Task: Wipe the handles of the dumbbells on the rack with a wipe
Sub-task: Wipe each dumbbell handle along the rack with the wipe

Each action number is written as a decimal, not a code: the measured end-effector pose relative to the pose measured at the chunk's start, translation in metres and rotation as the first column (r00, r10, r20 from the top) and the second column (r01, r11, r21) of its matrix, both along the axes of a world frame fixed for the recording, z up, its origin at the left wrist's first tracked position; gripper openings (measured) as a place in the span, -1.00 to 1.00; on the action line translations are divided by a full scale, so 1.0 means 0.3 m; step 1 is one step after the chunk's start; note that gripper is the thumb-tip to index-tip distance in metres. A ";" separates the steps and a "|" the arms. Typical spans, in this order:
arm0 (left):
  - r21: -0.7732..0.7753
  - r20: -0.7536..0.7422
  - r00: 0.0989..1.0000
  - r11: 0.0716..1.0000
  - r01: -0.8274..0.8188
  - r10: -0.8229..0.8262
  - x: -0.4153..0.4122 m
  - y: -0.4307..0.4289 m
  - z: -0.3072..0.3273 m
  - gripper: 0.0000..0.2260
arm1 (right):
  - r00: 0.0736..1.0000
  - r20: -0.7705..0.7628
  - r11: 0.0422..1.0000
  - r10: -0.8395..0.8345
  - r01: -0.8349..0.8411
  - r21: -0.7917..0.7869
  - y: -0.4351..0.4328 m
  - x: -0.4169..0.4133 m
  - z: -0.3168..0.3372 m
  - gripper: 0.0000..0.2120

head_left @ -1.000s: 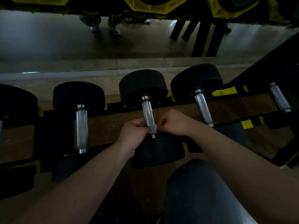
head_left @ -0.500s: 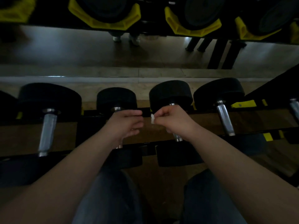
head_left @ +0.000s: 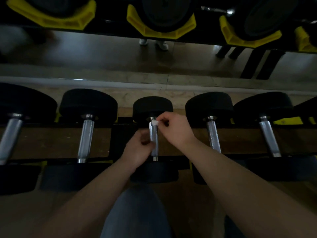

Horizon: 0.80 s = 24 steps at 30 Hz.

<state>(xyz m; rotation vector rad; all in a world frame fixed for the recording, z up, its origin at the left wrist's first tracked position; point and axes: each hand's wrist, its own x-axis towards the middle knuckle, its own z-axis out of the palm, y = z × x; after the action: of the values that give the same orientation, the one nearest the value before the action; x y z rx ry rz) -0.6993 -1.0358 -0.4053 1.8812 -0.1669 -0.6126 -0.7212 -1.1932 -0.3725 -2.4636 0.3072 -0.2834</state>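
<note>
Wipe (head_left: pixel 155 122): small white wad, pinched between the thumb and fingertips of the right hand (head_left: pixel 173 129) and pressed onto the far end of the middle handle (head_left: pixel 153 134), just below the collar. Only a corner shows past the fingers. Judged soft, light and limp. It will likely crumple or slip off the bar unless kept bunched and wrapped part-way round.

Left hand (head_left: pixel 139 148): fingers curled in against the near half of the same handle, apparently gripping it from the left side. How far they close round is hidden by the back of the hand.

Middle handle: straight bright steel bar with a fine knurled texture and a smooth collar at each end. Rigid, not fragile. The knurling should drag on the wipe, so expect friction rather than easy sliding.

The dumbbell lies across the rack (head_left: pixel 123 124). Its far head (head_left: pixel 152 107) is a round black drum, matte and rubber-like. The near head is dark, just beyond the left wrist. Judged heavy enough to stay seated, though the bar may roll, so a steadying hold on the near half makes sense.

Left neighbour handle (head_left: pixel 85 138) and right neighbour handle (head_left: pixel 213 134): same steel finish, no hand on either.

Upper tier: yellow cradles (head_left: pixel 161 30), angular, with a hard-plastic look.

Light is dim and fine detail is lost.
</note>
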 end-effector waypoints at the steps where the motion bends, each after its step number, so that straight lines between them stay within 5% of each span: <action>1: -0.011 0.003 1.000 1.000 -0.019 0.019 -0.002 -0.005 -0.014 -0.67 | 1.000 0.005 0.999 0.010 -0.010 -0.054 -0.009 0.011 -0.010 -0.86; 5: -0.034 0.010 0.998 0.997 -0.066 0.066 0.002 -0.013 -0.035 -0.65 | 0.997 -0.041 0.969 0.067 -0.074 -0.234 -0.027 0.018 -0.053 -0.81; 13: -0.002 0.020 0.997 0.997 -0.081 0.081 0.002 -0.021 -0.010 -0.66 | 0.995 -0.060 0.996 0.081 -0.083 -0.016 -0.039 0.034 -0.069 -0.79; 18: 0.011 0.024 0.995 0.995 -0.097 0.097 0.005 -0.023 -0.045 -0.65 | 0.984 -0.029 0.976 0.176 -0.178 -0.128 -0.063 0.027 -0.089 -0.80; 22: 0.010 0.026 0.994 0.994 -0.105 0.105 0.003 -0.019 -0.053 -0.66 | 0.910 -0.096 0.890 0.402 -0.414 -0.193 -0.056 -0.043 -0.088 -0.86; 24: 0.020 0.018 0.995 0.995 -0.095 0.095 0.004 -0.018 -0.054 -0.67 | 0.928 -0.048 0.902 0.371 -0.372 -0.220 -0.058 -0.011 -0.083 -0.86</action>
<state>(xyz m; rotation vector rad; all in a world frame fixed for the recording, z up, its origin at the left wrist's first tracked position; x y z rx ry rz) -0.6980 -1.0412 -0.4215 1.9037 -0.0819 -0.5350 -0.7244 -1.2107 -0.3975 -2.6810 -0.2092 -0.1540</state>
